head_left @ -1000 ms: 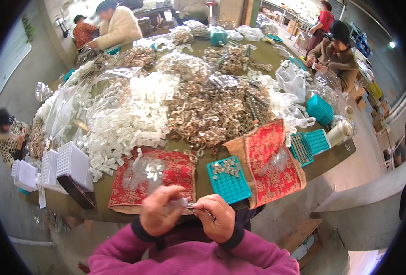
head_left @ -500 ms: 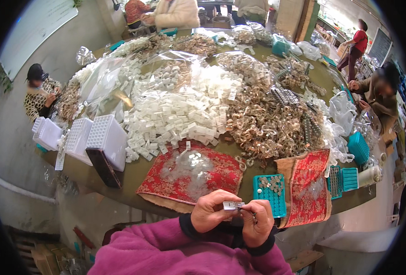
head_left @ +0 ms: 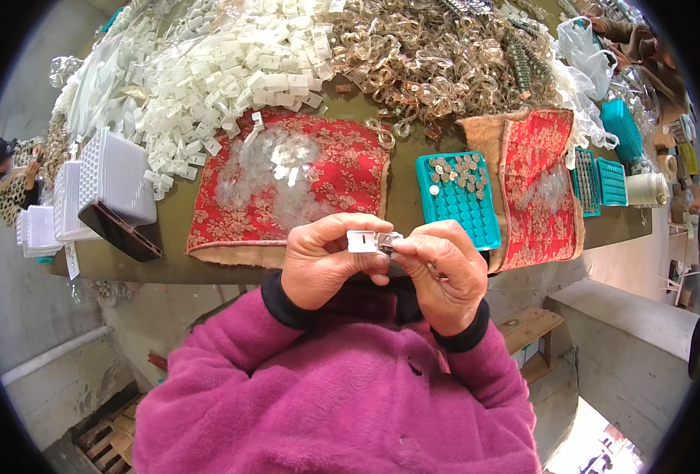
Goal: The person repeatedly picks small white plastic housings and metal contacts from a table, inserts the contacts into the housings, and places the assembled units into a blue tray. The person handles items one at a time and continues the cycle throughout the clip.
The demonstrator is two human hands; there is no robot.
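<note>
Just past the front edge of the table, my left hand (head_left: 318, 257) grips a small white plastic piece (head_left: 362, 242) between thumb and fingers. At the right end of that piece sits a small shiny, partly clear part (head_left: 386, 242), too small to name. My right hand (head_left: 447, 272) pinches this shiny part, so the two hands nearly meet. Beyond my left hand lies a red patterned cloth mat (head_left: 342, 166) with a heap of small clear pieces (head_left: 267, 170) on it. Nearest my right hand stands a teal tray (head_left: 468, 225) with several round metal discs (head_left: 462, 170).
A large pile of white plastic pieces (head_left: 231, 75) and a pile of clear, brownish looped parts (head_left: 421, 55) cover the table behind. White trays (head_left: 116, 178) and a dark phone (head_left: 119, 229) stand at left. A second red mat (head_left: 539, 189) and a spool (head_left: 647, 190) lie right.
The view has tilted downward, so the hands and mats appear higher. Both hands keep hold of the white piece and its shiny part, which now shows more plainly.
</note>
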